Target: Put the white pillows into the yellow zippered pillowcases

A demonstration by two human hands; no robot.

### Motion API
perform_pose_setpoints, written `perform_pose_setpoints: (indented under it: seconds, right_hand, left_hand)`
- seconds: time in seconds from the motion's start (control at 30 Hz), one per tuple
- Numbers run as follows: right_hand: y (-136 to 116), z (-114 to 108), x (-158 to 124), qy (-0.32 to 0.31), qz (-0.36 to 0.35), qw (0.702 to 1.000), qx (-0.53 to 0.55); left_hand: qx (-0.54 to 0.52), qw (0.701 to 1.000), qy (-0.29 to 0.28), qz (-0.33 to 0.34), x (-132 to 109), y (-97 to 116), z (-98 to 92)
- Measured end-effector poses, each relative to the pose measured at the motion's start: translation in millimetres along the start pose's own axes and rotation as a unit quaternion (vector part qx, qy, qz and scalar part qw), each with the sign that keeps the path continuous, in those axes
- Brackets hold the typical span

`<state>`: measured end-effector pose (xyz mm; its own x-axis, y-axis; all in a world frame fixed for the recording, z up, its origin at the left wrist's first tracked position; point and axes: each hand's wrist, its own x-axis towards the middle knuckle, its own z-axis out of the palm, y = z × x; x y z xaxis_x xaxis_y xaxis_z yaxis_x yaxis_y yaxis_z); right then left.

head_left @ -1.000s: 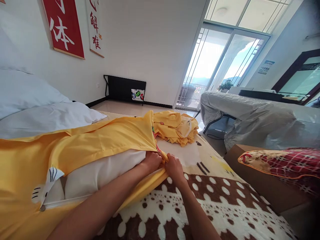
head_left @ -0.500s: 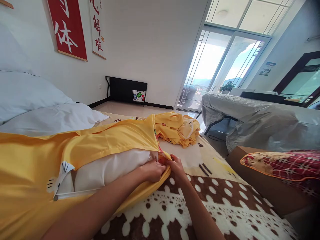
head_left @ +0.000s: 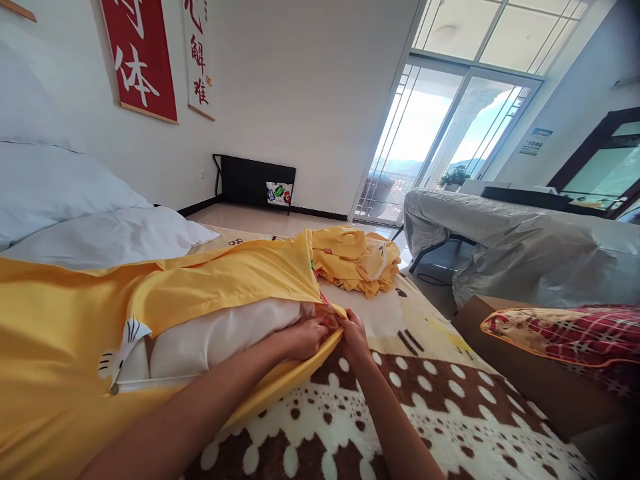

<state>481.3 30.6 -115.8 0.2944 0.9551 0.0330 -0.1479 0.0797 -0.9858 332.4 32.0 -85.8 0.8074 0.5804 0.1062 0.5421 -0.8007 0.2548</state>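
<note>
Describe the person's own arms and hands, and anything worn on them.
The left arm and right arm are bare to the picture's edge: no sleeves show. The left hand and right hand wear no gloves; no watch, bracelet or ring is visible.

Both arms are bare as far as they show. The left forearm (head_left: 200,413) looks broad and thick, the right forearm (head_left: 395,427) slimmer, and each narrows to a slender wrist. The left hand (head_left: 305,337) and the right hand (head_left: 356,337) are bare too, with slim fingers. The nails are too small to make out. Elbows and upper arms lie outside the picture's edge.
</note>
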Motion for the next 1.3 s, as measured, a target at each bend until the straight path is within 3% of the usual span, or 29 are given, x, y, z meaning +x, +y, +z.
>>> perform_pose_setpoints:
  seconds: [0.13, 0.37, 0.63, 0.87, 1.3]
  right_hand:
    - [-1, 2, -2, 0.002, -0.013, 1.000, 0.004]
    - [-3, 5, -6, -0.032, -0.055, 0.998, -0.024]
    - [6, -4, 4, -0.062, -0.128, 0.985, -0.101]
    - [12, -5, 9, -0.066, -0.140, 0.967, -0.201]
    - [22, -2, 5, 0.030, -0.160, 0.910, -0.381]
  left_hand:
    - [0.013, 1.000, 0.015, 0.018, -5, 4, -2.9]
    - [0.043, 0.997, -0.037, 0.050, -7, 4, -8.1]
    - [0.108, 0.992, -0.057, 0.026, -2, 6, -1.1]
    - [0.162, 0.985, -0.057, -0.001, 2, 9, 9.4]
    - [0.175, 0.981, -0.056, -0.059, 7, 16, 14.9]
